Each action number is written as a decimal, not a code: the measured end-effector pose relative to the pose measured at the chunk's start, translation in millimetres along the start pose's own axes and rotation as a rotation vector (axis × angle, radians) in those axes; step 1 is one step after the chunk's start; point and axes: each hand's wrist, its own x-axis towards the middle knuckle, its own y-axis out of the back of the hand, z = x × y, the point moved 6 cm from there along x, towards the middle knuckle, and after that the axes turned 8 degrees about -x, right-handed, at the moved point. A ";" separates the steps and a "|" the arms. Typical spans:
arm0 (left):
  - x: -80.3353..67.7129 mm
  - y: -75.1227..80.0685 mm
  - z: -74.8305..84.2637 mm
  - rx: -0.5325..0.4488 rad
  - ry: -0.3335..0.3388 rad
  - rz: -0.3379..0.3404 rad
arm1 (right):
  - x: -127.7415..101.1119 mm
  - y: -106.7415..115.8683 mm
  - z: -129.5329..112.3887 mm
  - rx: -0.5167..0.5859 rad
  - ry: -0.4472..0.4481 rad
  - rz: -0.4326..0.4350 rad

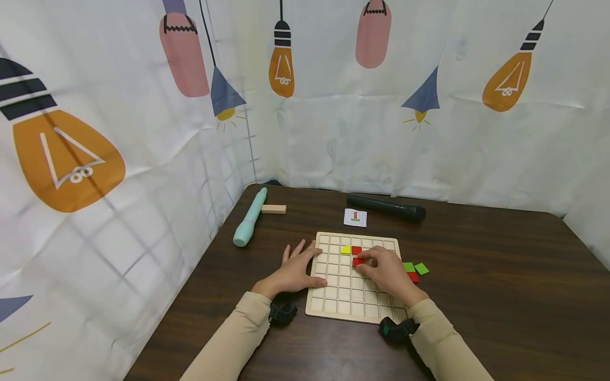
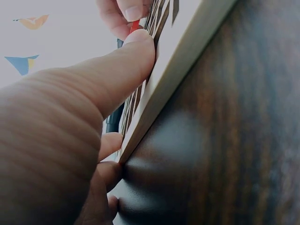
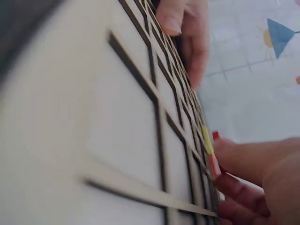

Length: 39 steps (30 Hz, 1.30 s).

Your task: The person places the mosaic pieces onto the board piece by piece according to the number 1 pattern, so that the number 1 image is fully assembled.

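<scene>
A light wooden grid board lies on the dark table. My left hand rests on its left edge with fingers spread, the thumb lying over the squares. Between thumb and fingertips, my right hand pinches a red square tile close over the grid. Just beyond sit a yellow tile with a slanted or curved side and a second red tile, side by side in the grid. In the right wrist view, the held red tile stands tilted beside the yellow tile.
Right of the board lie a green tile, another green tile and a red tile. Behind it are a small pattern card and a black microphone. A mint-green tapered stick and wooden block lie far left.
</scene>
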 end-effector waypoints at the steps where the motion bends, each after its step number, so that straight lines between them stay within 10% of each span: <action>1: 0.0 0.0 0.0 -0.001 0.000 0.000 | 0.7 0.8 -0.8 0.005 -0.007 -0.014; 39: 0.2 -0.3 0.4 -0.013 0.009 -0.004 | 6.3 -5.9 1.8 -0.052 -0.001 0.041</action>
